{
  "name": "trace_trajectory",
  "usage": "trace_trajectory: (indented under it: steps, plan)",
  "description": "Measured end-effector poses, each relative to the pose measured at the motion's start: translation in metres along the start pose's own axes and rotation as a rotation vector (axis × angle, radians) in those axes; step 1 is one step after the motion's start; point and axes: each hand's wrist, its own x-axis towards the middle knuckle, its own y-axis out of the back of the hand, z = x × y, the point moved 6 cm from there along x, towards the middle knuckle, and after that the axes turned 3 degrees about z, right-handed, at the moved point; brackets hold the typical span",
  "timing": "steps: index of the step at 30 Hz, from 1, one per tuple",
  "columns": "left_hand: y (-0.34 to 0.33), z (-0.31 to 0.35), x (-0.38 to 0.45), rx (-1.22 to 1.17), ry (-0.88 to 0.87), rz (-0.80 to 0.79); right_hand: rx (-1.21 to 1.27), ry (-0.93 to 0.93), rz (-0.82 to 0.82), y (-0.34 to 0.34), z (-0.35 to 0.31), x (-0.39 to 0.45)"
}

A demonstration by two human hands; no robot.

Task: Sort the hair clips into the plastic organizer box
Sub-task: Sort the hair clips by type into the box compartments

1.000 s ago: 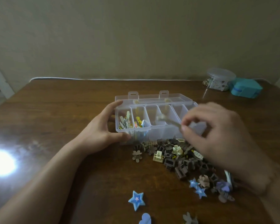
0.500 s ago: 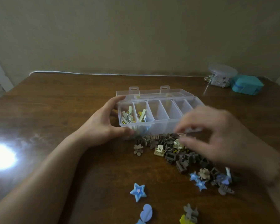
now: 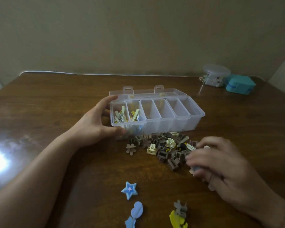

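The clear plastic organizer box (image 3: 194, 122) stands open mid-table, its lid (image 3: 148, 92) folded back. Its two leftmost compartments hold slim hair clips (image 3: 122, 114); the others look bare. My left hand (image 3: 95, 125) grips the box's left end, thumb on the front wall and fingers on the rim. A pile of brown, cream and yellow claw clips (image 3: 164, 148) lies just in front of the box. My right hand (image 3: 215, 167) is down on the pile's right side, blurred, fingers curled round a small bluish clip (image 3: 196, 168).
Loose clips lie near the front edge: a blue star (image 3: 129, 191), a blue heart-shaped clip (image 3: 136, 211), a grey and yellow one (image 3: 179, 214). A lidded clear jar (image 3: 214, 74) and a teal box (image 3: 239, 84) stand at the far right. Glare marks the table's left.
My right hand dropped a slim clip into the box, then pulled back and down to the right side of the pile. The left hand has stayed on the box.
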Motion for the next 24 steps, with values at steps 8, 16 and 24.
trace_trajectory:
  steps: [8,16,24]
  plan:
    - [0.0,0.003,0.0,-0.009,-0.006,-0.007,0.078,-0.295,0.014,0.029,0.022,-0.012]
    - [-0.001,0.003,0.0,-0.001,-0.009,-0.008,-0.126,-0.182,-0.285,0.023,0.021,-0.03]
    - [0.0,-0.001,0.0,-0.019,0.009,-0.019,-0.211,-0.14,-0.337,0.02,0.024,-0.025]
